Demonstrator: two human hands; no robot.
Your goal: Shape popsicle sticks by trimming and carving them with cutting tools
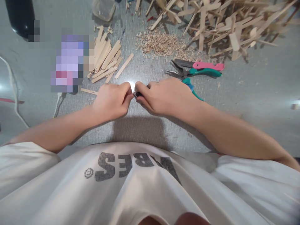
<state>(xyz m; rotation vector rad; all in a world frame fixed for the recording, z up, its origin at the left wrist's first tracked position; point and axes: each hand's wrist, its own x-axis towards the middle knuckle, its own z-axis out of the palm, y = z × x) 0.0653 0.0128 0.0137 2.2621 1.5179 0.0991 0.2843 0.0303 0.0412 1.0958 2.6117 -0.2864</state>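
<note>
Both my hands meet over the grey surface in front of me. My left hand [112, 100] is curled shut, its fingertips pinching something small that glare hides. My right hand [164, 95] is closed around a small dark tool [138, 93] whose tip points at the left fingertips. Just what sits between the two hands is washed out by a bright spot. A green-handled pair of pliers [199, 72] lies just beyond my right hand.
A stack of wooden craft sticks [106, 59] lies ahead left. A mound of wood shavings [161, 43] and a big heap of cut sticks [225, 25] lie ahead right. A pink-handled cutter [203, 65] rests by the pliers. A white cable [14, 93] runs along the left.
</note>
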